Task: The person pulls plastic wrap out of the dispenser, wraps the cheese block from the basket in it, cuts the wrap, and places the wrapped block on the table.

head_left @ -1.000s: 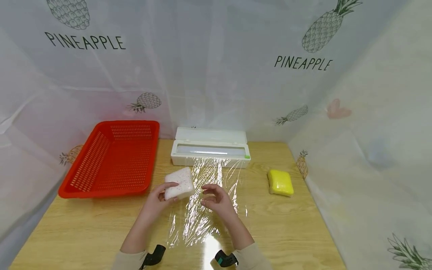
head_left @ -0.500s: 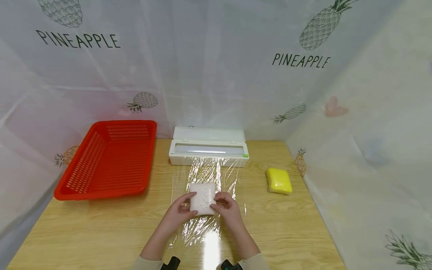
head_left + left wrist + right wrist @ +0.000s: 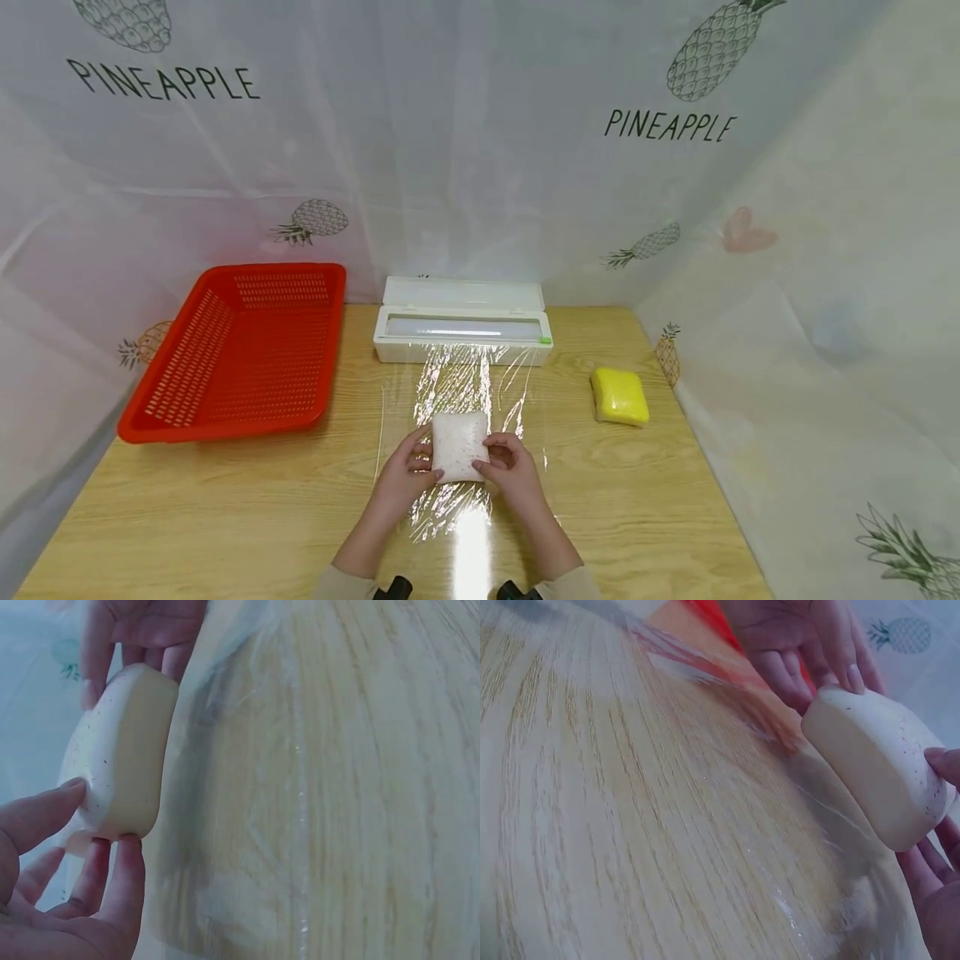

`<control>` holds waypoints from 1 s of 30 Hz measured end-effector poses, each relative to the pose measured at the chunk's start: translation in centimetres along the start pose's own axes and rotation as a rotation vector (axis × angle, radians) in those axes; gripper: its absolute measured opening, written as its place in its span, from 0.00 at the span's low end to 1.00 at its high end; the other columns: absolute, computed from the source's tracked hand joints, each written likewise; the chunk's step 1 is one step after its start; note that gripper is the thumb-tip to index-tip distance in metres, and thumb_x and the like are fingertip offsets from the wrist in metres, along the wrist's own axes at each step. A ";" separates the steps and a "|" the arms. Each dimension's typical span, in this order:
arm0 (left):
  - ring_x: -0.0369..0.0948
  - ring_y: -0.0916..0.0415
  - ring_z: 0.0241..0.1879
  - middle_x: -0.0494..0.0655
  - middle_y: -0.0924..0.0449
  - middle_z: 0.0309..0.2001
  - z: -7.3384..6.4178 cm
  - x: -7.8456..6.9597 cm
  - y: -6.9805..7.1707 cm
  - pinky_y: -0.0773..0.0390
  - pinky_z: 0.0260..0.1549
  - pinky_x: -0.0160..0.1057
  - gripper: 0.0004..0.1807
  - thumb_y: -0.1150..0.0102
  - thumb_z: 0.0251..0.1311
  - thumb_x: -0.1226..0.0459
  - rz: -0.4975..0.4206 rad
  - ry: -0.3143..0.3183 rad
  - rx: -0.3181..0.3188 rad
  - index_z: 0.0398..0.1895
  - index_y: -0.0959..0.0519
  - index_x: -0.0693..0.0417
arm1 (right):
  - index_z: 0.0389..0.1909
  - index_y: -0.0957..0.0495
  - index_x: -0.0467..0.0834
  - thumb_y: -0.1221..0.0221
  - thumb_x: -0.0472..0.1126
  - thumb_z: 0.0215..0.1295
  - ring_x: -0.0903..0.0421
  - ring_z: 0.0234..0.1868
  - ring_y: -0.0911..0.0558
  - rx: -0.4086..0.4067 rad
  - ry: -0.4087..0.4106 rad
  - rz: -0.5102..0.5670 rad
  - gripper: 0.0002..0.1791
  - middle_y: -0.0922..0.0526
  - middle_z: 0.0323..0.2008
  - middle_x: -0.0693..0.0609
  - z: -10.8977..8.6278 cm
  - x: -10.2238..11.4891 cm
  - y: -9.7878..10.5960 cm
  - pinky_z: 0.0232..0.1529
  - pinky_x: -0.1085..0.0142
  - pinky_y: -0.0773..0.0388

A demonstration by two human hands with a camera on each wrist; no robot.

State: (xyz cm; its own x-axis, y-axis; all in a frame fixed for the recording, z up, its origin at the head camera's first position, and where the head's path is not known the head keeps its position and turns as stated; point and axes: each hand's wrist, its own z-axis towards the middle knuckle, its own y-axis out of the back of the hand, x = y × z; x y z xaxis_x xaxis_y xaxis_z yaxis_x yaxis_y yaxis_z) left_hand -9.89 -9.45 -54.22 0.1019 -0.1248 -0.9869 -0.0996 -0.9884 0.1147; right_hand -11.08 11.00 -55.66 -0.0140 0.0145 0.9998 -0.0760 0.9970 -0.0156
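Observation:
In the head view, a square white block (image 3: 459,447) with reddish specks and rounded edges is held above a sheet of clear cling film (image 3: 453,379). My left hand (image 3: 401,477) grips its left side, thumb on top and fingers at the edge and beneath. From the other side, my right hand (image 3: 516,477) pinches its right edge the same way. Seen in the left wrist view, the block (image 3: 124,754) is tilted and stands clear of the tabletop. Both thumbs also show on the block (image 3: 877,761) in the right wrist view.
A white cling film dispenser (image 3: 461,352) with its lid up stands at the back; the film runs from it toward me. A red plastic basket (image 3: 330,358) sits at the left. At the right lies a yellow block (image 3: 621,397) with a shiny wrap.
My left hand has carried the white block rightward and nearer to me, over the film. My right hand, free a second ago, has taken its right edge.

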 end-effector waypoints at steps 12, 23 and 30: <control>0.48 0.23 0.41 0.57 0.25 0.47 0.2 0.5 -0.8 0.19 0.31 0.37 0.37 0.35 0.52 0.79 0.029 0.007 -0.046 0.68 0.33 0.59 | 0.48 0.26 0.28 0.34 0.26 0.55 0.50 0.46 0.21 -0.044 -0.056 -0.013 0.19 0.22 0.47 0.39 0.4 -0.5 0.0 0.43 0.68 0.20; 0.53 0.20 0.44 0.63 0.23 0.50 0.5 1.3 -0.7 0.18 0.35 0.36 0.31 0.36 0.53 0.79 0.065 -0.024 -0.088 0.63 0.29 0.65 | 0.48 0.26 0.27 0.35 0.27 0.57 0.42 0.48 0.21 -0.046 -0.055 -0.061 0.18 0.22 0.48 0.34 -0.1 1.9 -0.8 0.43 0.70 0.21; 0.54 0.21 0.49 0.62 0.23 0.52 0.1 1.8 0.2 0.19 0.41 0.39 0.27 0.36 0.56 0.76 0.063 -0.014 -0.077 0.61 0.27 0.64 | 0.50 0.25 0.27 0.39 0.28 0.62 0.45 0.48 0.22 -0.012 -0.044 -0.165 0.16 0.22 0.48 0.33 -0.4 3.2 -0.4 0.45 0.70 0.24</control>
State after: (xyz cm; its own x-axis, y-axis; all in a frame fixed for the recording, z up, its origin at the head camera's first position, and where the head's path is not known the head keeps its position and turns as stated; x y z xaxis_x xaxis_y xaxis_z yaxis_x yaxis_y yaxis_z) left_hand -9.81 -9.85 -55.95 0.0842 -0.1859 -0.9790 -0.0285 -0.9825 0.1841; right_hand -10.67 10.72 -52.44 -0.0459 -0.1527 0.9872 -0.0688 0.9864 0.1494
